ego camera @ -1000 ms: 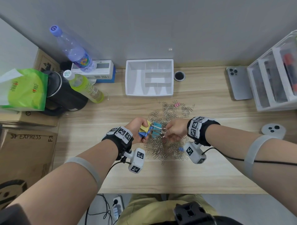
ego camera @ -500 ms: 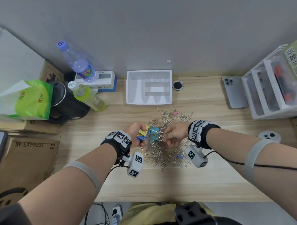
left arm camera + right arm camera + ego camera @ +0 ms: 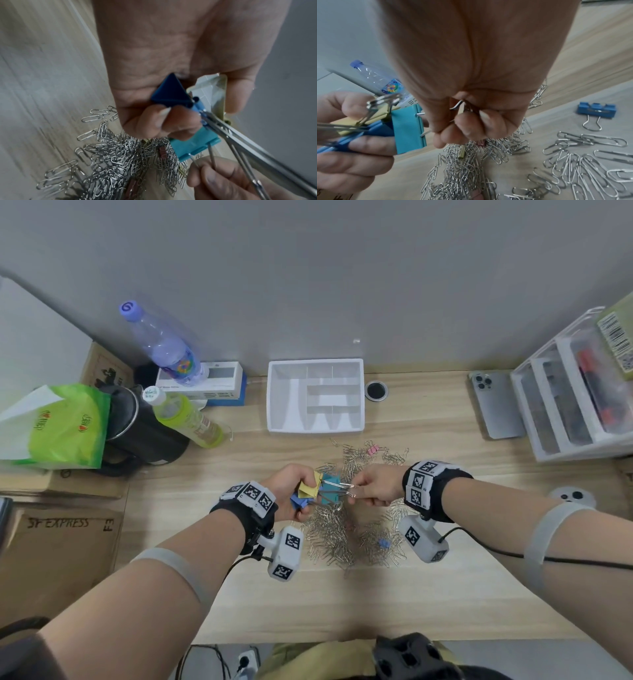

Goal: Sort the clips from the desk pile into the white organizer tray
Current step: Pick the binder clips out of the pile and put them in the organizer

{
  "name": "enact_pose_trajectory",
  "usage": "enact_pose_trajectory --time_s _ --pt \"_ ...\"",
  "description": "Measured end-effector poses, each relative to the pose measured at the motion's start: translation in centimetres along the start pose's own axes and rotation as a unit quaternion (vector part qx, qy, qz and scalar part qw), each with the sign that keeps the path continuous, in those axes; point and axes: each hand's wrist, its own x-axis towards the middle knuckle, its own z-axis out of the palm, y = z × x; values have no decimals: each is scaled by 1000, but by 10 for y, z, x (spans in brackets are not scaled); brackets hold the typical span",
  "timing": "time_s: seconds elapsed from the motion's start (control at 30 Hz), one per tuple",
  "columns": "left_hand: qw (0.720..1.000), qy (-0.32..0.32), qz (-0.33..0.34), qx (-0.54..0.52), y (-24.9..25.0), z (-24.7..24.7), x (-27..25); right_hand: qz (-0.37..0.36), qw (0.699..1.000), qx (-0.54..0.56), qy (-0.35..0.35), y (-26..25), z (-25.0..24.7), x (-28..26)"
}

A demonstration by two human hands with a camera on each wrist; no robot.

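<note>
My left hand (image 3: 289,491) grips a bunch of binder clips above the pile: a yellow one (image 3: 308,489), a dark blue one (image 3: 299,501) and a teal one (image 3: 330,487). In the left wrist view the dark blue clip (image 3: 171,93) sits in the palm and the teal clip (image 3: 195,147) hangs below the fingers. My right hand (image 3: 371,486) pinches the teal clip's wire handles (image 3: 458,106). The teal clip (image 3: 407,128) lies between both hands. A heap of silver paper clips (image 3: 337,537) covers the desk below. The white organizer tray (image 3: 315,428) stands behind the pile with nothing in its compartments.
A small blue binder clip (image 3: 383,542) and a pink one (image 3: 372,449) lie in the pile. Two bottles (image 3: 186,416), a black kettle (image 3: 137,426) and a green bag (image 3: 65,426) stand at the left. A phone (image 3: 496,405) and clear drawers (image 3: 575,398) are at the right.
Both hands stay together over the pile with the clips; my right hand now pinches the teal clip's handles. The head view has tilted up a little.
</note>
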Motion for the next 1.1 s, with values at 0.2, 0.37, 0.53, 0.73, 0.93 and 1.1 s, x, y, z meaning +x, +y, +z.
enact_pose_trajectory --time_s 0.2,0.37,0.53,0.73,0.93,1.1 --pt "999 5 -8 48 -2 -3 4 26 998 49 -17 -1 5 2" --pt "998 13 -2 61 -2 -6 3 41 996 75 -23 -6 7 -1" --pt "1000 -17 -2 -15 -5 -10 5 43 996 74 -22 -10 5 -1" --pt "998 -44 15 -43 -8 -10 5 50 998 40 -18 -6 1 3" --pt "998 -27 20 -46 -7 -12 2 60 996 -70 12 -3 0 -7" --pt "999 -5 14 -48 -8 -14 -2 35 997 -56 46 1 -4 -11"
